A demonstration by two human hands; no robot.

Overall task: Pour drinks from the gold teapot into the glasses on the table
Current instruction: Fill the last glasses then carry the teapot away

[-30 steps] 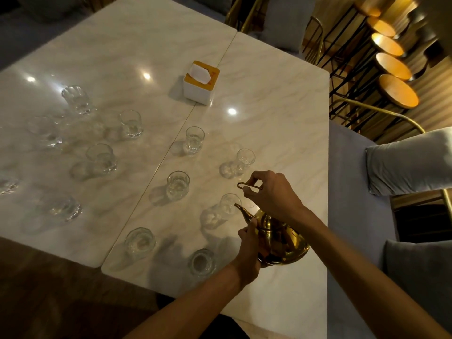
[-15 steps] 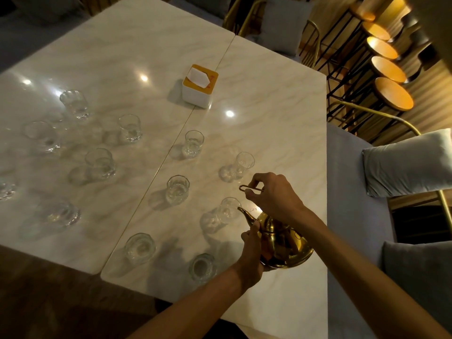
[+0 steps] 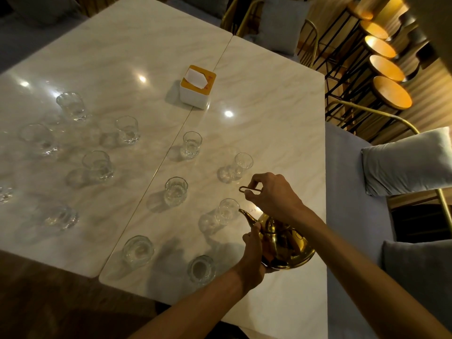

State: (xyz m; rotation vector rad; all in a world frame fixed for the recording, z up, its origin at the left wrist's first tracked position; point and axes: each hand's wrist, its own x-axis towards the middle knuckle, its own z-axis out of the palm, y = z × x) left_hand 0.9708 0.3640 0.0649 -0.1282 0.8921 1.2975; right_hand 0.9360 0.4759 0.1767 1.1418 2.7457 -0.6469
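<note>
The gold teapot (image 3: 283, 245) hangs tilted over the marble table (image 3: 269, 99), near its right front. My right hand (image 3: 271, 194) grips the teapot's thin looped handle from above. My left hand (image 3: 253, 253) holds the pot's left side, just behind the spout. The spout tip touches the rim of a clear glass (image 3: 227, 210). Several more clear glasses stand around, among them one (image 3: 241, 165) behind my right hand, one (image 3: 175, 192) to the left and one (image 3: 201, 268) under my left forearm. I cannot see any liquid stream.
A white and orange tissue box (image 3: 197, 86) stands at the table's middle back. Two table tops meet along a seam (image 3: 156, 172). Grey bench cushions (image 3: 406, 160) lie on the right, and round wooden stools (image 3: 391, 92) line the far right.
The teapot has shifted slightly forward and tipped, bringing its spout to the rim of the glass. Both hands keep their hold.
</note>
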